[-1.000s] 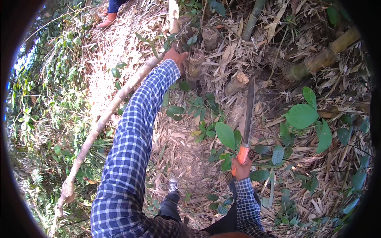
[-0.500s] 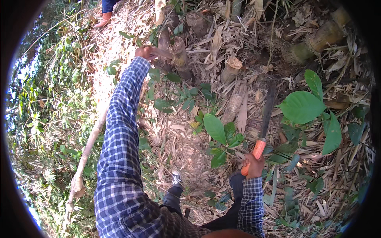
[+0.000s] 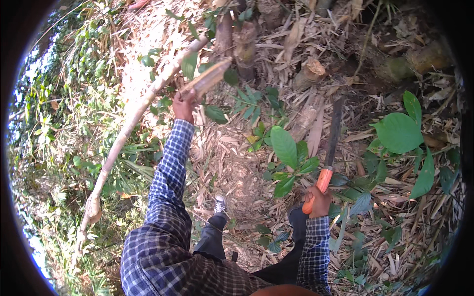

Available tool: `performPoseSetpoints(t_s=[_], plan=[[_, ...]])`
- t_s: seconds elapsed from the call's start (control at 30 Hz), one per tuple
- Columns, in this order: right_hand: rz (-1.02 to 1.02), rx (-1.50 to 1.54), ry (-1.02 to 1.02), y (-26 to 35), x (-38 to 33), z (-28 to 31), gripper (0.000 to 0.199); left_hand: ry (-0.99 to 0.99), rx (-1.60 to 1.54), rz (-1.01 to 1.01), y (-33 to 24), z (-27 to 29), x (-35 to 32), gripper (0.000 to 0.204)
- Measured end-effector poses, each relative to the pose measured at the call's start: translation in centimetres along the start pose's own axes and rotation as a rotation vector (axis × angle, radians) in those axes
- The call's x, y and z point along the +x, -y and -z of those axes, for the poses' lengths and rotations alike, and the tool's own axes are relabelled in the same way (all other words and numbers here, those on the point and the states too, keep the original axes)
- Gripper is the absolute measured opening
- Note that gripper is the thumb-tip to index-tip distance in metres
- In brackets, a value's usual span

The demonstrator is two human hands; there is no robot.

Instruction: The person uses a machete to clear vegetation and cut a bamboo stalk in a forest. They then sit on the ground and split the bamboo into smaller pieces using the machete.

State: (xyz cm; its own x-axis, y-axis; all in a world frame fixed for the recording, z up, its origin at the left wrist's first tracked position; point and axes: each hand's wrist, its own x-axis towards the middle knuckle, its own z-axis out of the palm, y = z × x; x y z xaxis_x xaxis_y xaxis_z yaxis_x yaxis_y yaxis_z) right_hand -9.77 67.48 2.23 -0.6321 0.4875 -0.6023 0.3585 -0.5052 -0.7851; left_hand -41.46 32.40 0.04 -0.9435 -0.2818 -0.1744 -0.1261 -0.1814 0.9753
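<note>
Drawn nearer, pale piece (image 3: 211, 75) apparently juts beyond left fingers (image 3: 186, 98).

Brown ground (image 3: 243, 190) beneath dry leaf litter (image 3: 405, 209) and pale flat strips (image 3: 316, 134)

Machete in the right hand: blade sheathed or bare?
Bare: the dark blade shows uncovered from the orange handle in the right hand to its tip.

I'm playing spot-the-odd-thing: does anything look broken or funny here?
Yes! The left hand holds a piece of wood that looks split lengthwise. A stump has a raw, rough top. The long pole has a knobbly lump low down, unlike its slimmer rest.
</note>
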Motion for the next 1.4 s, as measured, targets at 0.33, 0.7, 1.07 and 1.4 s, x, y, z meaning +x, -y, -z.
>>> performPoseSetpoints(t_s=[0.33, 0.7, 1.07, 1.4], plan=[[0.13, -0.152, 0.035, -4.3, -1.6, -3.9, 0.02, -0.003, -0.355, 0.957, 9.5, 23.6, -25.8, 0.031], [0.364, -0.161, 0.109, -11.5, -20.3, -12.3, 0.025, 0.17, -0.313, 0.609, -3.1, 30.9, -26.6, 0.053], [0.19, -0.558, 0.211, -12.1, -31.6, -11.2, 0.019, 0.051, -0.337, 0.56, -3.2, 34.7, -28.8, 0.034], [0.384, -0.318, -0.073, -6.5, -37.3, -8.2, 0.016, -0.019, -0.193, 0.367, -3.6, 39.2, -28.3, 0.039]])
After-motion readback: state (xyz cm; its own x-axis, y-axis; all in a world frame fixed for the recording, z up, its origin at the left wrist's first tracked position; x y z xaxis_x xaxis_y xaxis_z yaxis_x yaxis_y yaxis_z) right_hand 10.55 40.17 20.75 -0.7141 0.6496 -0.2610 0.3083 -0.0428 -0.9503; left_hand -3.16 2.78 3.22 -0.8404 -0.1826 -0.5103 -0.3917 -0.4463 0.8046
